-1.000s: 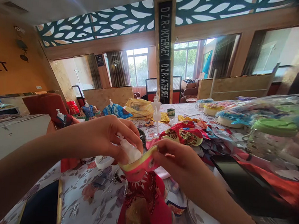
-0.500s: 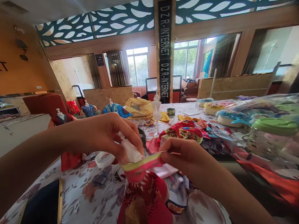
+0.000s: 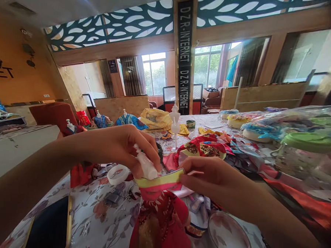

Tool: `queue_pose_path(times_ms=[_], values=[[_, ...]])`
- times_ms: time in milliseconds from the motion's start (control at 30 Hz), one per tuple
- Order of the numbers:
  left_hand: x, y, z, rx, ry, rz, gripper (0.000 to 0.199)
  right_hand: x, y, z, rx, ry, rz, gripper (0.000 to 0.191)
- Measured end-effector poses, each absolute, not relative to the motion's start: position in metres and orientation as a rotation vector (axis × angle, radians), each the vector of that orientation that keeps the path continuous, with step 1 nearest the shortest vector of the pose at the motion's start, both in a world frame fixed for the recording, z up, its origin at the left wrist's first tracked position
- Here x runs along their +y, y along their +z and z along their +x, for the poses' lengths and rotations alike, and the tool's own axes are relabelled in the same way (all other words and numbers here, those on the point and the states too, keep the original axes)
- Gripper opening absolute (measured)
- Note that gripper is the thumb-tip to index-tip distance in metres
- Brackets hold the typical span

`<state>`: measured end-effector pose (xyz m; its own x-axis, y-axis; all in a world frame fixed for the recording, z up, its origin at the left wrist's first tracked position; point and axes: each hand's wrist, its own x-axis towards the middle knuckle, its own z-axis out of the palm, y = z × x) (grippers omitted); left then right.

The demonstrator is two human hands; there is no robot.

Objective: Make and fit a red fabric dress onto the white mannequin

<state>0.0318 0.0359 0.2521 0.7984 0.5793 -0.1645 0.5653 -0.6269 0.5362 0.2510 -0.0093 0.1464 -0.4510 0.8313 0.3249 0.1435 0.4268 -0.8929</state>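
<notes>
My left hand (image 3: 131,148) is closed round a small white doll torso (image 3: 146,166), tilted with its narrow end up and left. The torso's wide end rests against a pink fabric strip with a yellow-green edge (image 3: 159,181). My right hand (image 3: 200,174) pinches the right end of that strip between thumb and forefinger. Below the strip hangs a red decorated cloth (image 3: 174,224), with a brownish-gold part at its front. Fingers hide part of the torso and the strip's left end.
A phone (image 3: 49,223) lies at lower left, a white ring (image 3: 118,174) behind it. A round clear dish (image 3: 230,236) is at lower right. Behind stand a white figure (image 3: 175,122), red fabrics (image 3: 203,144) and a green-lidded jar (image 3: 306,142).
The view has shifted slightly, moving the scene a little right. My right fingers have moved slightly on the strip's end, and more of the yellow-green edge and white torso shows.
</notes>
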Motion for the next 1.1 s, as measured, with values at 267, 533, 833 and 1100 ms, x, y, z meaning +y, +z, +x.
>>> queue_pose_path(times_ms=[267,533,833,1100], values=[[0.037,0.252,0.034,0.855,0.068,2.384,0.027,-0.013,0.144,0.242,-1.826,1.08,-0.87,0.009],[0.04,0.251,0.033,0.825,0.07,2.378,0.031,-0.023,0.151,0.237,-1.742,0.957,-0.961,0.011],[0.035,0.254,0.037,0.747,0.002,2.425,0.028,-0.014,0.151,0.244,-1.74,0.871,-0.884,0.012],[0.035,0.254,0.042,0.589,-0.015,2.42,0.033,-0.002,0.139,0.233,-1.647,0.947,-0.705,0.009]])
